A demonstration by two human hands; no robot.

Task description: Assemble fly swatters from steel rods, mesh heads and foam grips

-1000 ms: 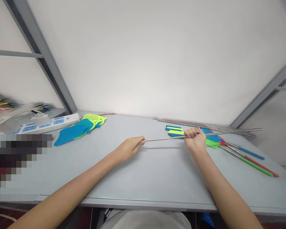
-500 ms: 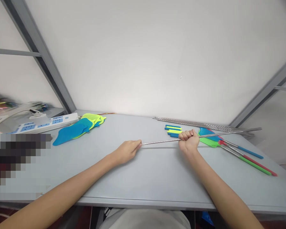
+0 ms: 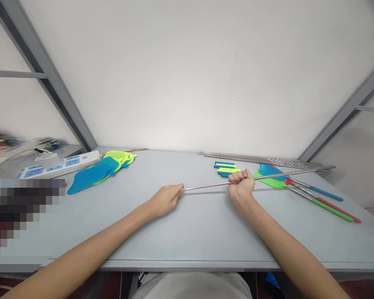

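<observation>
Between my two hands runs a thin metal rod [image 3: 207,186], held slightly tilted above the table with its right end higher. My left hand [image 3: 166,199] is closed on the rod's left end, which its fingers hide. Farther right, my right hand [image 3: 242,187] wraps around the middle of the rod. Behind that hand lie several short blue and yellow handle grips [image 3: 226,167]. Just right of it, fly swatters with green [image 3: 271,181] and blue [image 3: 269,170] heads rest on the table, partly crossed by the rod.
Several metal rods [image 3: 230,157] lie along the wall at the back right. Blue [image 3: 92,174] and yellow [image 3: 120,155] swatter heads are stacked at the left, beside a white power strip [image 3: 67,165]. Grey frame posts [image 3: 59,95] flank the grey table [image 3: 187,241].
My right hand has shifted slightly left toward my left hand, and the rod's right end has moved left too. The camera view has also shifted a little. Both hands keep their hold.
</observation>
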